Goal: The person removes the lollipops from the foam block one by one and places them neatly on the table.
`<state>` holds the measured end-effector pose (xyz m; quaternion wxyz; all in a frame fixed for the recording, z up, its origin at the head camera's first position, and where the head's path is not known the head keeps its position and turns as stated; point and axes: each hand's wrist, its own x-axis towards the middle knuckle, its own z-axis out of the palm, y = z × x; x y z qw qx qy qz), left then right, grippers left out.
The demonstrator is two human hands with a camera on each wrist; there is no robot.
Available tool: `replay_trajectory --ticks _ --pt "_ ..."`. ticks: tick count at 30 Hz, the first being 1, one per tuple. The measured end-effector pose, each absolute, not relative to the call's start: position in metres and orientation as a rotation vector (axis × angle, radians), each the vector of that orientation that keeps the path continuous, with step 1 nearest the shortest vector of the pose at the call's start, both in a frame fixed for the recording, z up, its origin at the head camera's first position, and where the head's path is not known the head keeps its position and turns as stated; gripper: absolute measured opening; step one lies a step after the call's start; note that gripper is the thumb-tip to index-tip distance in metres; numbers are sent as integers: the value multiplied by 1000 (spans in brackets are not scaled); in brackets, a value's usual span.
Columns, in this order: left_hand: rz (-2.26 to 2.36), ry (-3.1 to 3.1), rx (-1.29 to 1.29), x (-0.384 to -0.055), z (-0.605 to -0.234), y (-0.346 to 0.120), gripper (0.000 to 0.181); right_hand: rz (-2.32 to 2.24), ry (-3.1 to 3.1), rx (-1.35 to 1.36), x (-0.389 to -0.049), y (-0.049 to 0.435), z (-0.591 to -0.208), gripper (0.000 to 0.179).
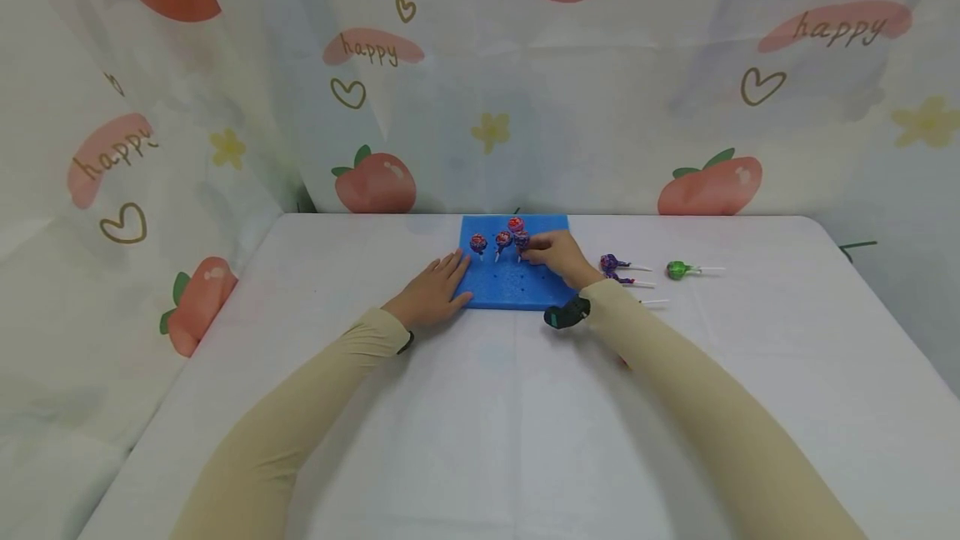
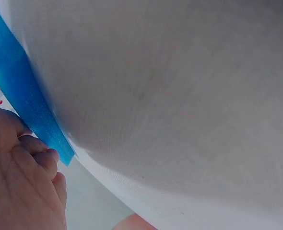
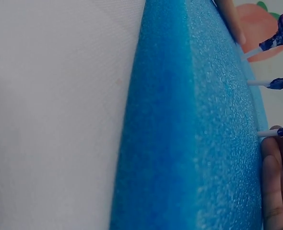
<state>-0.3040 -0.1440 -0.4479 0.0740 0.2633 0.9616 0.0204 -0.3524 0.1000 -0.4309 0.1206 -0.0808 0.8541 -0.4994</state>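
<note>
A blue foam board (image 1: 498, 290) with small holes lies at the table's far side. My right hand (image 1: 561, 257) pinches a purple lollipop (image 1: 522, 239) near the base of its wrapper; in the right wrist view its white stick (image 3: 267, 133) meets the board's top face. Other wrapped lollipops stand upright in the board: one at left (image 1: 478, 242), one in the middle (image 1: 503, 238), and a red one (image 1: 516, 224) behind. My left hand (image 1: 431, 292) rests against the board's left edge, fingers extended. In the left wrist view, the left hand (image 2: 24, 177) is beside the blue edge.
Right of the board lie loose lollipops: a purple one (image 1: 611, 262), another purple one (image 1: 621, 280) and a green one (image 1: 677, 271). A white stick (image 1: 656, 302) pokes out past my right sleeve, its head hidden. White cloth (image 1: 450, 423) covers the table; a printed curtain (image 1: 540, 107) hangs behind.
</note>
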Motion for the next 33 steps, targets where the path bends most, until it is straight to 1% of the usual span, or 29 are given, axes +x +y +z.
replay_trajectory --ticks 16,33 --pt "55 2879 771 -304 -447 -143 69 -1546 2463 -297 -354 107 -423 29" --pt "55 2877 769 -302 -445 -143 69 -1552 2432 -365 -346 127 -395 30"
